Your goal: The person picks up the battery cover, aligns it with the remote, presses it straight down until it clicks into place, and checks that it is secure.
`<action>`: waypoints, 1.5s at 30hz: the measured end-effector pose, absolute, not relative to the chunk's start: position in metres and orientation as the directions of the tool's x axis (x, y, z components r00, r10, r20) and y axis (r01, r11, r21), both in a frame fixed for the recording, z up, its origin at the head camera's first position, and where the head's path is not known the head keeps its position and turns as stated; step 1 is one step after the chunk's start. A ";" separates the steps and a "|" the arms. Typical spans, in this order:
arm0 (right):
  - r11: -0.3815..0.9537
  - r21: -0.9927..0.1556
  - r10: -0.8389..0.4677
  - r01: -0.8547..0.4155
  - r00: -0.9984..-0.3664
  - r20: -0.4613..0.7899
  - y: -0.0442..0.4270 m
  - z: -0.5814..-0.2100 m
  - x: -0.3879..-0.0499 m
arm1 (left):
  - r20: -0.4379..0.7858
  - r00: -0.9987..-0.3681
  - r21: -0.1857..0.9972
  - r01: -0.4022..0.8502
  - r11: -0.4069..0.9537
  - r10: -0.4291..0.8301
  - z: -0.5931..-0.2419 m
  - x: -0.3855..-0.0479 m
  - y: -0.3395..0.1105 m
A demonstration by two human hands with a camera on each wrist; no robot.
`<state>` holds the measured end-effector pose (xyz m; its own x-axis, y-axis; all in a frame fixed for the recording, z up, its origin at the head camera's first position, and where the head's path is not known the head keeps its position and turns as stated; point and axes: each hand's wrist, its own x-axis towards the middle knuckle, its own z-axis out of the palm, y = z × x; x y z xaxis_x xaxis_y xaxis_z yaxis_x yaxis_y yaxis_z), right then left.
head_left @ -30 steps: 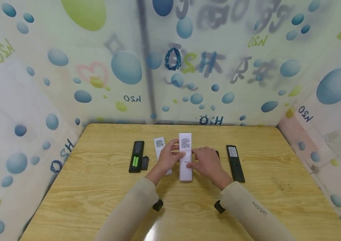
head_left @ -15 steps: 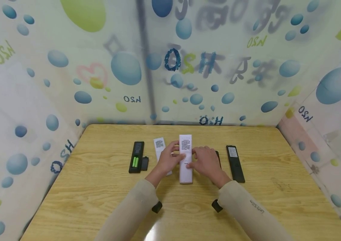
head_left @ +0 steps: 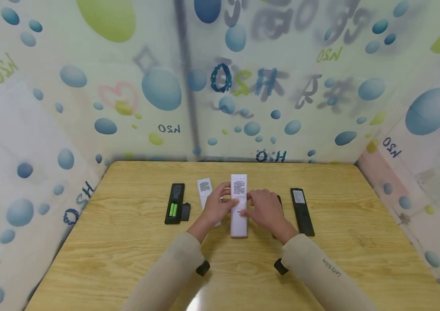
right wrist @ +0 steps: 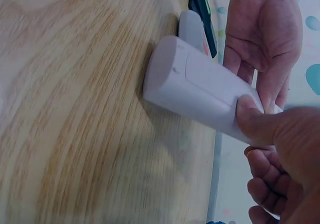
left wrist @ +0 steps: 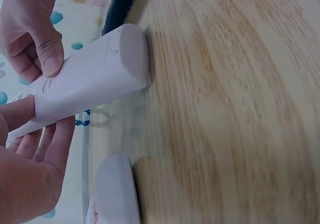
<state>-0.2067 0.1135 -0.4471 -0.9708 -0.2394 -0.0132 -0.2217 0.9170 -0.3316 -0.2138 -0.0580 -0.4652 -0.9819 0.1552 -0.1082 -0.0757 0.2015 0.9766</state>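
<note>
1. Background: a wall (head_left: 124, 56) with blue and green bubbles stands behind a wooden table (head_left: 103, 255).
2. Left side: an open black remote (head_left: 178, 192) shows two green batteries (head_left: 173, 210); a small black cover (head_left: 185, 211) lies just beside it, to the right.
3. Between these and the centre lies a second white remote (head_left: 204, 188), partly hidden by the left hand (head_left: 216, 204).
4. Right side: a labelled black remote (head_left: 303, 212) lies on the table. A dark object (head_left: 279, 199) is mostly hidden behind the right hand (head_left: 268, 210).
5. Centre: the white remote (head_left: 239, 224) is pinched by both hands, thumbs on its upper face.
6. Head view: shows the printed label (head_left: 239, 188) at its far end.
7. Wrist views: show the remote tilted, far end raised, near end low; table contact cannot be confirmed. The left view shows left-hand fingers underneath; the right view shows right-hand fingers curled below.
</note>
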 end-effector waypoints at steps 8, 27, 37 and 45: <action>0.923 -0.282 -0.280 -0.262 -0.960 -0.024 0.113 -0.453 -0.205 | -0.094 -0.985 0.978 -0.063 0.200 0.147 -0.471 -0.214 -0.059; 0.933 -0.241 -0.267 -0.267 -0.963 0.034 0.141 -0.442 -0.209 | -0.122 -0.985 0.968 -0.092 0.234 0.118 -0.472 -0.215 -0.046; 0.951 -0.229 -0.201 -0.209 -0.978 0.056 0.171 -0.431 -0.213 | -0.154 -0.982 0.971 -0.131 0.200 0.106 -0.475 -0.223 -0.028; 0.959 -0.211 -0.180 -0.189 -0.982 0.062 0.186 -0.428 -0.210 | -0.213 -0.973 0.954 -0.187 0.236 0.089 -0.478 -0.225 -0.011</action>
